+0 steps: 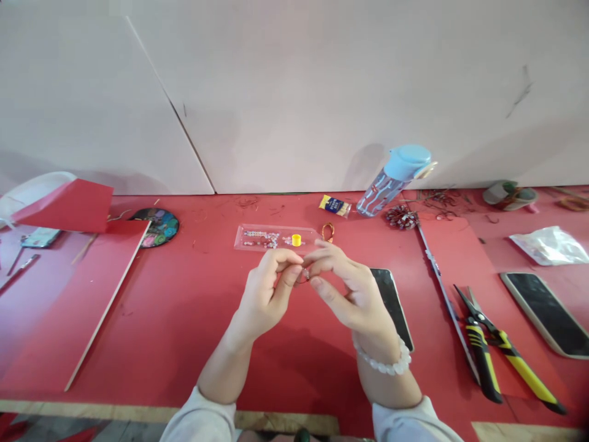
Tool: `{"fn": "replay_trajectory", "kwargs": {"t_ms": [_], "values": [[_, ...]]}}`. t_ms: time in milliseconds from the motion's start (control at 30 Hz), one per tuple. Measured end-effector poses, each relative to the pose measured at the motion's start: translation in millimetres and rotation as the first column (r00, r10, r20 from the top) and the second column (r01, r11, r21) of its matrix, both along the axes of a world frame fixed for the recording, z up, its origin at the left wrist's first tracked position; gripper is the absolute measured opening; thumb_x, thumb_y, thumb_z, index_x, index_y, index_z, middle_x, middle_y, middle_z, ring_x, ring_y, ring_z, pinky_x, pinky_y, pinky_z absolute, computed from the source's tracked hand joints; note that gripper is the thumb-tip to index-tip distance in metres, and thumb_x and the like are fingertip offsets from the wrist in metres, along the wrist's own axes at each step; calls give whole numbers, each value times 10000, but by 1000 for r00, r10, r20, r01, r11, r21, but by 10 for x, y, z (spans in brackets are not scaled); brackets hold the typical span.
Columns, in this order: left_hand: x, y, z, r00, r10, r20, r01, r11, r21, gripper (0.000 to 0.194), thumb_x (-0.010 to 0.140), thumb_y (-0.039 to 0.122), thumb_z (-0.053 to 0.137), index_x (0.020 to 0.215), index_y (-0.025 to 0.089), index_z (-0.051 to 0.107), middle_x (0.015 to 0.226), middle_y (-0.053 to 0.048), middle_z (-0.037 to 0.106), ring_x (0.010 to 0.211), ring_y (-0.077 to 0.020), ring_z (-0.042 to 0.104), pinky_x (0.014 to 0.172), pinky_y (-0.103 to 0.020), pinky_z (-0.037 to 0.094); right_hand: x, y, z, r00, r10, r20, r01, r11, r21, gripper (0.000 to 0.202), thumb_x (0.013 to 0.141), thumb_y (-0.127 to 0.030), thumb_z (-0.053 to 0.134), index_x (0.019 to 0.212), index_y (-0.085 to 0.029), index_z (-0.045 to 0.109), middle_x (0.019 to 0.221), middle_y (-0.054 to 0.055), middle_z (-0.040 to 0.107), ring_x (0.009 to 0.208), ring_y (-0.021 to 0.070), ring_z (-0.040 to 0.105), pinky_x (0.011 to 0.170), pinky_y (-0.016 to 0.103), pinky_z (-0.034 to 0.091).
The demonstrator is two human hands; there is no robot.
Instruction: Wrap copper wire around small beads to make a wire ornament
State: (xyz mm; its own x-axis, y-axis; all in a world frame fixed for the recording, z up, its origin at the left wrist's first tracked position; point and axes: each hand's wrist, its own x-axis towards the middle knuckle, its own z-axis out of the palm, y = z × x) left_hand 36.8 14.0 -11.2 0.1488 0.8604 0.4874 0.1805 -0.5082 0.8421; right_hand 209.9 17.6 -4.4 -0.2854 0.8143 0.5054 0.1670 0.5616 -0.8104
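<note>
Near the middle of the red table, my left hand (pixel 269 288) pinches one side of a small beaded piece (pixel 304 274) between thumb and index finger. My right hand (pixel 347 285), with a white bead bracelet (pixel 386 366) on its wrist, is closed at the other side of the same piece, thumb and fingertips close to it. The piece is tiny and partly covered by the fingers. Just beyond the hands lies a clear plastic tray (pixel 239 238) with small beads and a yellow round cap (pixel 296 240). A small braided loop (pixel 328 232) rests at the tray's right end.
Behind stand a blue-lidded bottle (pixel 384 187) and a small packet (pixel 335 205). A phone (pixel 393 307) lies partly under my right wrist. Yellow-black shears (pixel 494 337), another phone (pixel 547 313) and a plastic bag (pixel 550 245) are at right. Red boards (pixel 92 307) and a round palette (pixel 159 227) are left.
</note>
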Motion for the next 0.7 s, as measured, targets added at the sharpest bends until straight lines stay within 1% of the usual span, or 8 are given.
{"fn": "replay_trajectory", "kwargs": {"t_ms": [33,100,233,333,433,533,633,700], "values": [[-5,0,-1,1000,10,2,-10,1000,4,51,1033,247,539,1038,223,584,792,25,676,657,-79,665,594,-155,527,-4,-6,-1,999,30,-39,-32,998,-57,94,919,-158,613,947,-242,643,976,25,766,951,192,730,1019,426,542],[-8,-1,7,1000,27,-3,-27,999,21,49,1024,206,547,1037,233,585,821,29,698,687,-72,689,615,-135,533,-20,-14,-8,994,57,-95,-73,984,-166,89,907,-166,630,961,-235,645,972,37,755,926,183,725,875,342,590],[-3,15,67,995,59,-86,-52,996,75,120,1006,135,539,1035,230,607,833,28,721,713,-72,718,625,-114,540,-67,-17,-18,986,25,-168,-76,950,-303,62,905,-169,627,885,-228,625,829,11,718,750,147,697,703,267,585],[-29,36,113,984,52,-170,-30,991,131,170,989,93,543,1035,223,642,879,17,749,753,-71,730,674,-111,550,-79,-17,5,982,-11,-190,-54,942,-331,69,898,-168,627,862,-226,622,765,-7,677,670,128,658,625,240,568],[-80,51,127,973,22,-228,13,988,151,149,970,99,592,1026,223,654,864,25,749,759,-72,727,720,-117,554,-62,-13,36,989,-47,-142,6,961,-277,80,898,-154,619,865,-224,639,789,4,680,704,136,669,643,244,576],[-116,57,124,958,14,-288,30,989,146,127,948,106,632,1002,221,634,866,31,746,750,-74,718,724,-125,550,-33,-4,44,996,-71,-57,62,987,-148,111,909,-132,607,865,-223,651,828,19,709,733,145,684,656,249,576],[-119,68,113,931,47,-362,19,984,178,117,942,98,619,941,214,607,814,36,712,707,-80,684,685,-143,532,-9,9,25,993,-100,60,101,995,-13,131,926,-121,584,886,-223,655,841,28,714,729,149,683,645,248,567],[-111,81,96,910,83,-406,6,977,214,116,946,101,603,916,213,599,779,37,689,687,-89,663,666,-162,521,0,21,8,985,-117,125,111,993,49,146,942,-119,557,897,-220,652,843,36,711,720,150,681,634,246,562]]}}
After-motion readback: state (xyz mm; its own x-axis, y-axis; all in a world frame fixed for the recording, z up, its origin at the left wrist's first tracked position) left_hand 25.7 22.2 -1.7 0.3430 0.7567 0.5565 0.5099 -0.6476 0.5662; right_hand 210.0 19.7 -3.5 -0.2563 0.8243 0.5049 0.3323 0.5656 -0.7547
